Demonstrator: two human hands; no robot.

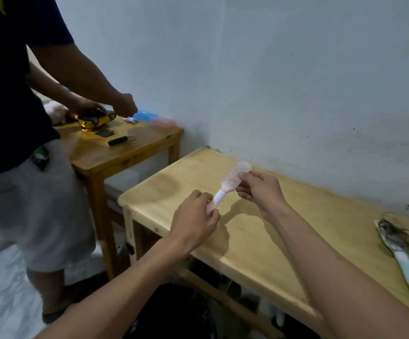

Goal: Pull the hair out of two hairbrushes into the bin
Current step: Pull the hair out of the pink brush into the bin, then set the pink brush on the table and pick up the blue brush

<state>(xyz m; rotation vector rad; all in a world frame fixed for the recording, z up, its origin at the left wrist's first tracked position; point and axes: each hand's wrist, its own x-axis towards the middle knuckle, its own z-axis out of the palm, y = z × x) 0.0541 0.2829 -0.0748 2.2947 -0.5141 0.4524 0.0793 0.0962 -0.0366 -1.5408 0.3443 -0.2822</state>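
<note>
I hold a pink and white hairbrush [233,178] over the left end of the pale wooden table [259,241]. My left hand [193,221] grips its handle. My right hand [259,187] has its fingers pinched at the bristle head; whether any hair is between them is too small to tell. A second hairbrush [404,255] with a light blue handle lies flat at the table's right end, its head matted with dark hair. A dark bin [174,311] lined with a black bag stands on the floor below my arms, partly hidden by them.
Another person [15,118] stands at the left, handling a yellow toy car [95,119] on a darker wooden table [125,152] with a screwdriver [120,140] and small boxes. A white wall runs behind both tables. Marble floor shows at lower left.
</note>
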